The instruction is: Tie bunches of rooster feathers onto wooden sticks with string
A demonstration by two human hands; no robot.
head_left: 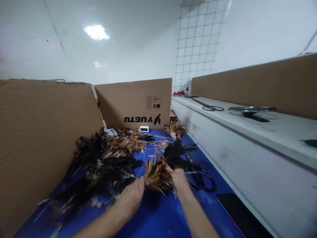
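A bundle of brown feathers (pixel 157 175) is between my two hands, above the blue table surface (pixel 158 215). My left hand (pixel 132 195) is closed on the bundle's left end. Fingers bent, my right hand (pixel 177 177) grips its right side, where black feathers (pixel 174 152) stick out beyond the fingers. A large pile of black feathers (pixel 106 172) lies to the left of my left hand. Behind it are loose brown feathers (pixel 123 140). Black-handled scissors (pixel 201 180) lie just right of my right hand.
Cardboard panels (pixel 133 102) stand at the back and left. A small white digital device (pixel 144 129) sits at the back. A dark phone (pixel 241 215) lies front right. The white ledge (pixel 237 122) on the right holds more scissors (pixel 210 108).
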